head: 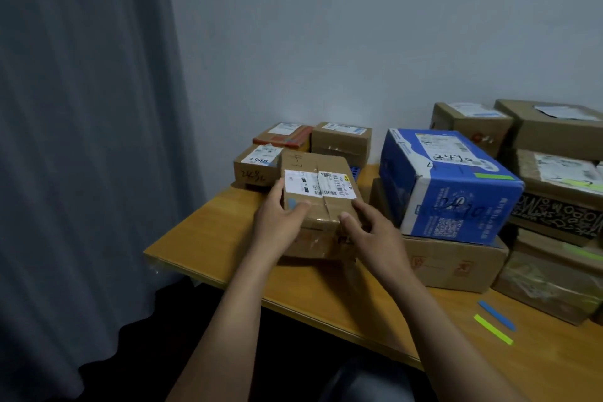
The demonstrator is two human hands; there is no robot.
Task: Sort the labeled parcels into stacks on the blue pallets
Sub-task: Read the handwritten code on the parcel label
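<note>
At wooden table [202,238] I'm gripping labeled parcel [321,202] between left hand [279,222] and right hand [372,235], thumbs curling over its top

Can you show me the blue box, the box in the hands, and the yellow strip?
Blue box [435,153]: head view, on its top face.
Held box [321,209]: head view, top face below the label.
Yellow strip [493,330]: head view, its middle.

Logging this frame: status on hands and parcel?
Left hand and right hand grip brown parcel. Blue box close on its right. Small parcels behind.
</note>
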